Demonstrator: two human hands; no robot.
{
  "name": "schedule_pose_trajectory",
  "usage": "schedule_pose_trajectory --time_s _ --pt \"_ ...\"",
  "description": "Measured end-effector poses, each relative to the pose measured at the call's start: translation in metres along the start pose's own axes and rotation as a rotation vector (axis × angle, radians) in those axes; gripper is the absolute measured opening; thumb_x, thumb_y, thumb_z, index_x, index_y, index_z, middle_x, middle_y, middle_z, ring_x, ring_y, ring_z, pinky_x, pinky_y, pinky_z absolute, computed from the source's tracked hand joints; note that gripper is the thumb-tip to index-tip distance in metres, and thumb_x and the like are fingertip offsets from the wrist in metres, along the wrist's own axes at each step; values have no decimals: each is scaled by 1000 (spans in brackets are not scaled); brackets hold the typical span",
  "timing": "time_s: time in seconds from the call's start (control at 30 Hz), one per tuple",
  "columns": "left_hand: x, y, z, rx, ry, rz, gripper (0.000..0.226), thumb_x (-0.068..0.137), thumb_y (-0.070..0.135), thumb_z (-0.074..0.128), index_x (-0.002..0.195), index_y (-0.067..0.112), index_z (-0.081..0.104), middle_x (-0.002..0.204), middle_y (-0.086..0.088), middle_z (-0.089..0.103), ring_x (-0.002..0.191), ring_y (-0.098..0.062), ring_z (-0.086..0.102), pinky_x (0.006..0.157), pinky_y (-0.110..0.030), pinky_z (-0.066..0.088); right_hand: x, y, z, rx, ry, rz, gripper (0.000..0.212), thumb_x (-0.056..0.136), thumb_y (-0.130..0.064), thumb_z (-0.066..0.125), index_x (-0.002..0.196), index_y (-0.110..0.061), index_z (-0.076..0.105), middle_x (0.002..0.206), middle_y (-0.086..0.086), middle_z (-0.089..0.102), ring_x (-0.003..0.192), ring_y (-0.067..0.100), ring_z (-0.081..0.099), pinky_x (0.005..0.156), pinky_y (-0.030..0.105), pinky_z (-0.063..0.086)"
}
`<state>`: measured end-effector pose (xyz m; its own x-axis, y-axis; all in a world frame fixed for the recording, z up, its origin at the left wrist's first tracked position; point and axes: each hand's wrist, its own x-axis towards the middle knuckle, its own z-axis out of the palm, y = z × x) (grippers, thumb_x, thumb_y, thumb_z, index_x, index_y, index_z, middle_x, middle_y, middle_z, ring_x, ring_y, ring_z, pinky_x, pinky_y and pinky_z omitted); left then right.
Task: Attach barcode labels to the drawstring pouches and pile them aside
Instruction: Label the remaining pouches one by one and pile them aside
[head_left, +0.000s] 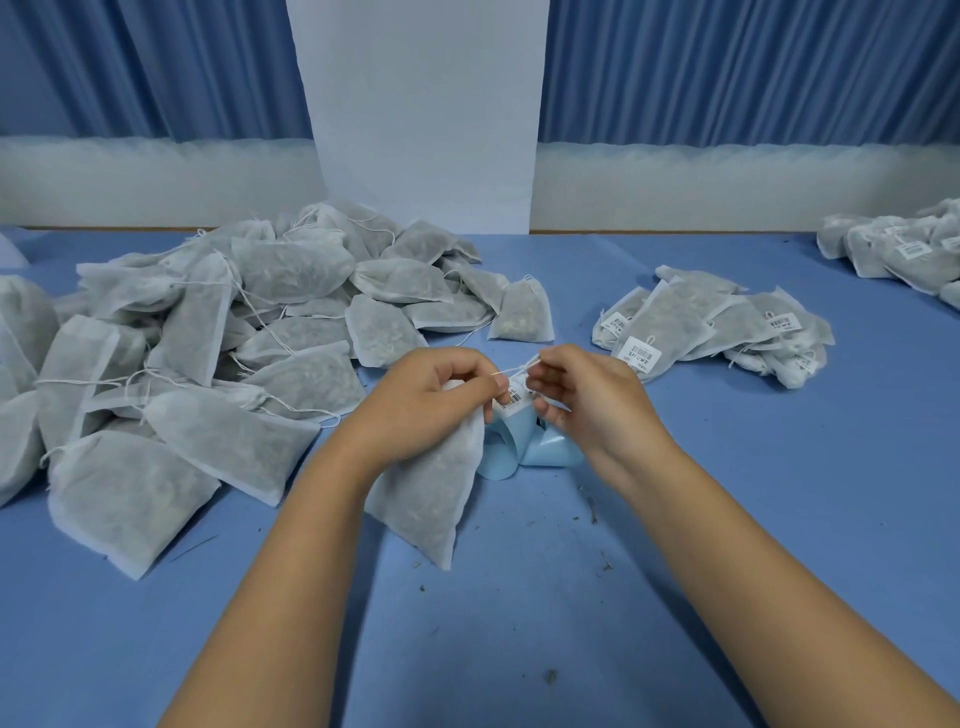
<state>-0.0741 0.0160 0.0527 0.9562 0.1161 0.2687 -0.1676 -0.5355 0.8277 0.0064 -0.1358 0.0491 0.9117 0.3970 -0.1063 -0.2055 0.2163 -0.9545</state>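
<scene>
The left hand (426, 400) grips the neck of a pouch (431, 488), fingers curled round the gathered top, with thumb and forefinger pinching the drawstring (511, 370). The right hand (587, 395) pinches the same string just beside it between thumb and fingertips, its other fingers loosely curled. A barcode label (513, 400) sits between the two hands, at the mouth of the pouch. The pouch hangs down from the left hand, its lower corner resting on the blue table (675, 545). A curled pale blue strip (540, 447) lies on the table under the hands. A big heap of unlabelled pouches (218, 338) lies to the left. A smaller pile of labelled pouches (711, 322) sits to the right, and another labelled pile (904, 249) lies at the far right edge.
</scene>
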Motion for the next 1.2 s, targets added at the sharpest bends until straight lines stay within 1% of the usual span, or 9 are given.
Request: schedule_pose_trajectory --time_s 0.17,0.4,0.5,0.67,0.77,0.9,1.07,1.13,1.2 --pt "0 1 3 43 13 83 29 92 15 63 66 29 64 65 22 62 68 6 54 71 -7 39 2 4 1 71 -6 30 22 92 -12 58 70 -10 63 64 -1 64 65 9 62 56 20 50" --pt "2 1 0 30 24 95 21 86 25 61 67 32 67 68 19 67 73 4 60 75 -10 42 0 4 3 87 -9 -107 26 95 -10 55 70 -10 63 65 -3 56 62 6 55 58 20 50" --pt "2 -2 1 0 31 16 21 93 19 67 78 30 75 80 18 74 85 4 66 81 -8 43 1 1 1 89 3 -129 27 97 -11 54 71 -11 62 65 -3 54 57 6 51 60 21 50" --pt "1 -5 -8 -63 65 -200 16 92 37 66 85 30 78 94 14 73 90 2 62 76 -8 42 -2 1 4 12 -18 -266 24 101 -14 50 81 -13 63 64 -13 61 58 1 54 63 19 50" --pt "-2 -6 -20 -87 64 -278 19 76 41 64 76 25 73 74 16 67 71 3 58 71 -20 42 -7 -2 4 -89 -46 -398 18 101 -13 50 87 -15 62 70 -16 64 63 0 55 63 16 49" --pt "-1 -8 -24 -112 137 -291 22 88 30 69 77 12 67 66 7 58 63 -6 51 64 -24 39 -14 3 6 -255 -180 -522 13 100 -11 52 91 -18 59 86 -10 62 77 4 60 72 22 51" --pt "4 -4 -22 -359 324 -294 19 94 25 64 80 12 63 66 2 58 59 -10 55 56 -20 48 -21 16 13 -454 -358 -560 17 98 -10 55 89 -24 58 122 -4 56 121 -3 47 87 15 45" --pt "3 0 -22 -468 350 -258 19 96 22 62 79 13 63 63 6 62 56 -8 59 53 -19 49 -23 21 15 -505 -386 -551 17 98 -12 56 89 -26 58 124 -11 53 133 -7 34 96 19 43" --pt "2 4 -22 -559 363 -230 18 97 20 60 80 16 64 63 7 64 54 -7 60 50 -17 48 -23 23 16 -536 -395 -556 15 99 -13 55 90 -25 57 117 -14 56 134 -5 35 99 22 42"
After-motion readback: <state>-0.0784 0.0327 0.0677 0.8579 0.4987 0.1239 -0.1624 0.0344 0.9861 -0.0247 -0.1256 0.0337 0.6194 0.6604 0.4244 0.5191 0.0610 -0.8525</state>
